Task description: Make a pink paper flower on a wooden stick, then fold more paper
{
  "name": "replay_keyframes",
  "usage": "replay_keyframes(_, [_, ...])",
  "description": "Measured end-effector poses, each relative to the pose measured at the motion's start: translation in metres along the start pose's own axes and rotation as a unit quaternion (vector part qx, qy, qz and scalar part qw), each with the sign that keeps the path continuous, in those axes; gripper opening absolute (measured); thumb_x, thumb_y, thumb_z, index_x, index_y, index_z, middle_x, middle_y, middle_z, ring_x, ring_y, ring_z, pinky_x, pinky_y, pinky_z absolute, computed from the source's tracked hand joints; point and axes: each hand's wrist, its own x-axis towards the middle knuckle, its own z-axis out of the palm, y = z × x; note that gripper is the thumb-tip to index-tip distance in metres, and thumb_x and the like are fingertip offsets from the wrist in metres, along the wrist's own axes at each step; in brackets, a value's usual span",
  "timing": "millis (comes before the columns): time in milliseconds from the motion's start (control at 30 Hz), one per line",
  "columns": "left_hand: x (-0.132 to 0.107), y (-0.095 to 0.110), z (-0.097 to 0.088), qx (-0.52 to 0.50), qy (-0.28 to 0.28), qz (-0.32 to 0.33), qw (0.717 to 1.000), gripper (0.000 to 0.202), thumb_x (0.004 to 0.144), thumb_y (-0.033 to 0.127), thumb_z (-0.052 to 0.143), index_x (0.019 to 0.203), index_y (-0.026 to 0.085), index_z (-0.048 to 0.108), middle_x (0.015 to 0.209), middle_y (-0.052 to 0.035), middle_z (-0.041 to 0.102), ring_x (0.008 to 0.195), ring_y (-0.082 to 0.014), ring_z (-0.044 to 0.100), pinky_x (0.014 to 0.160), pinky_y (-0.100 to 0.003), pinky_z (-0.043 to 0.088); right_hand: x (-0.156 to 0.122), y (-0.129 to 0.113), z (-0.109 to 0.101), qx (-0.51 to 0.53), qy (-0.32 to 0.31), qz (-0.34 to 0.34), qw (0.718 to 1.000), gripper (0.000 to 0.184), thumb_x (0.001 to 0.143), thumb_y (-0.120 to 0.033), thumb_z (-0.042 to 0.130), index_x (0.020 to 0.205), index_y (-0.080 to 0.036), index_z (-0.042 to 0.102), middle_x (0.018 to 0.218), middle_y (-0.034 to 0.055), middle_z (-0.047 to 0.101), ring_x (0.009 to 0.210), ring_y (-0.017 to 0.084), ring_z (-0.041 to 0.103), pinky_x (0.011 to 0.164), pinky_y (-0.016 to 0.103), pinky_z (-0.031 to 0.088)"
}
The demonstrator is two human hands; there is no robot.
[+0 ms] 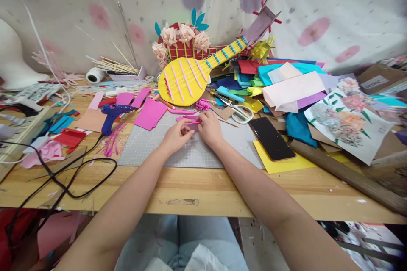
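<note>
Both my hands meet over the grey cutting mat point(149, 152), with a small magenta paper strip point(191, 126) between them. My left hand point(176, 136) pinches the strip's left end between thumb and finger. On its right end the fingers of my right hand point(210, 128) are closed, partly hiding it. More magenta strips point(186, 117) lie just beyond my fingertips. A crumpled magenta paper piece point(202, 104) sits behind my right hand. Left of my hands rests a stack of magenta paper sheets point(150, 114). Scissors point(240, 112) with white handles lie to the right.
A blue glue gun point(111, 116) with a black cord point(68, 188) occupies the left. Behind the mat leans a yellow lute-shaped craft point(182, 82). To the right are a phone point(271, 139) on yellow paper point(286, 166), a wooden stick point(346, 173) and piled coloured paper point(292, 89).
</note>
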Motion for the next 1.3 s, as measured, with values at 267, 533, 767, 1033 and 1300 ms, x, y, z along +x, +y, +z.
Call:
replay_keyframes(267, [0.008, -0.02, -0.028, 0.208, 0.092, 0.069, 0.971, 0.04, 0.064, 0.016, 0.061, 0.101, 0.02, 0.048, 0.096, -0.0049, 0.058, 0.092, -0.0174, 0.054, 0.076, -0.03, 0.044, 0.007, 0.02, 0.011, 0.099, 0.008, 0.007, 0.995, 0.019, 0.068, -0.007, 0.048, 0.072, -0.02, 0.062, 0.093, 0.0047, 0.054, 0.095, 0.019, 0.045, 0.086, 0.034, 0.036])
replay_keyframes(533, [0.01, -0.027, -0.028, 0.197, 0.05, 0.046, 0.978, 0.026, 0.071, 0.014, 0.054, 0.097, 0.021, 0.053, 0.086, -0.0017, 0.064, 0.08, -0.0146, 0.058, 0.072, -0.028, 0.044, 0.001, 0.015, 0.002, 0.065, -0.018, -0.053, 0.996, 0.015, 0.073, -0.014, 0.055, 0.083, -0.021, 0.063, 0.093, 0.0048, 0.057, 0.095, 0.02, 0.045, 0.086, 0.034, 0.036])
replay_keyframes(767, [0.01, -0.022, -0.029, 0.209, 0.071, 0.051, 0.974, 0.027, 0.072, 0.019, 0.058, 0.099, 0.021, 0.057, 0.085, -0.0019, 0.067, 0.085, -0.0174, 0.057, 0.076, -0.031, 0.043, -0.005, 0.011, 0.0, 0.132, -0.079, 0.021, 0.988, 0.019, 0.073, -0.017, 0.057, 0.092, -0.02, 0.06, 0.077, -0.0004, 0.062, 0.074, 0.014, 0.052, 0.069, 0.026, 0.039])
replay_keyframes(1033, [0.013, -0.025, -0.023, 0.159, 0.103, -0.044, 0.981, 0.03, 0.075, 0.031, 0.056, 0.104, 0.021, 0.056, 0.082, -0.0001, 0.068, 0.071, -0.0149, 0.057, 0.067, -0.029, 0.042, -0.002, 0.002, 0.005, 0.109, -0.072, 0.1, 0.986, 0.015, 0.077, -0.023, 0.053, 0.092, -0.021, 0.055, 0.076, -0.0008, 0.063, 0.071, 0.014, 0.054, 0.065, 0.026, 0.038])
replay_keyframes(1300, [0.014, -0.011, -0.011, 0.229, 0.158, -0.087, 0.957, 0.037, 0.073, 0.029, 0.058, 0.109, 0.021, 0.052, 0.08, 0.0001, 0.067, 0.081, -0.0179, 0.058, 0.068, -0.029, 0.039, -0.003, -0.009, 0.01, 0.005, -0.054, 0.103, 0.993, 0.01, 0.079, -0.025, 0.051, 0.086, -0.018, 0.05, 0.081, 0.0042, 0.062, 0.077, 0.018, 0.054, 0.067, 0.028, 0.037])
